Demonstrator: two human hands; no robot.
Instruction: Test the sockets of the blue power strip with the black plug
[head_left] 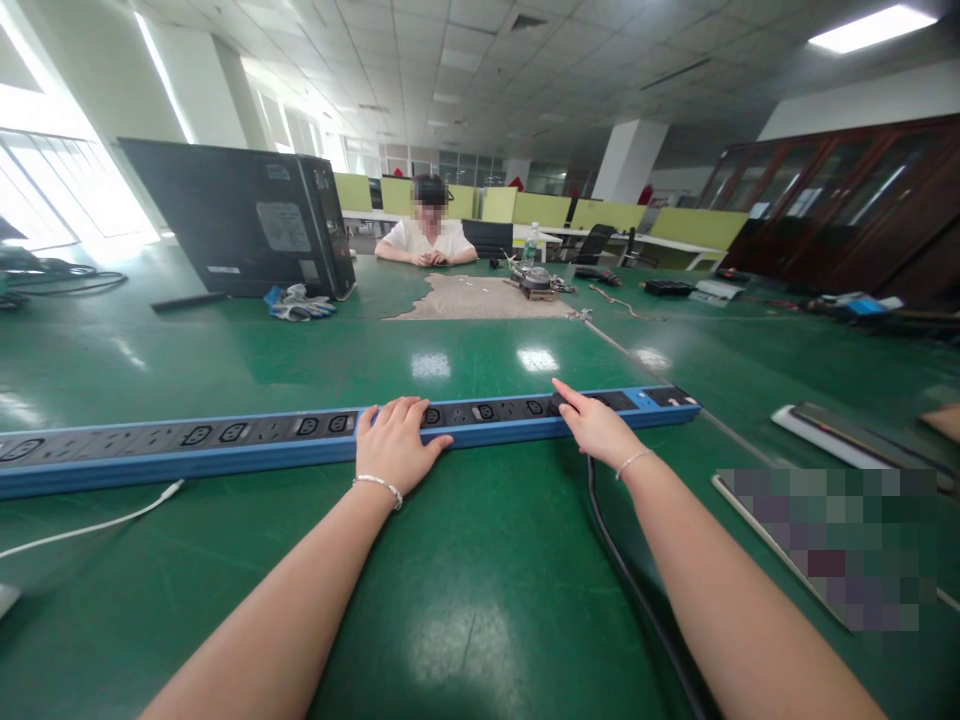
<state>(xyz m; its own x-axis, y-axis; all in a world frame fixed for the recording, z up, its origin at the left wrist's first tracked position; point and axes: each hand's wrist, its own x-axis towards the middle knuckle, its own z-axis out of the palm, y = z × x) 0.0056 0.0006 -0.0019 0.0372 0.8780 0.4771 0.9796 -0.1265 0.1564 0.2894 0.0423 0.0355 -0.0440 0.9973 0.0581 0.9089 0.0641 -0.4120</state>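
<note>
A long blue power strip (300, 456) with black sockets stretches across the green table (465, 550). Over its middle lies my left hand (397, 440), fingers on the top face and thumb along the near side, holding the strip. Near the strip's right end, my right hand (600, 430) grips a black plug (556, 402) against a socket; the palm hides most of the plug. A black cable (626, 570) runs from under that hand down to the bottom edge.
A black computer case (262, 220) and gloves (298, 303) are at the back left. A person (427, 235) sits across the table. Beyond the strip is a motor-like device (537, 280) near a bottle (531, 245). A flat panel (780, 550) lies at the right; a white cable (97, 525) lies left.
</note>
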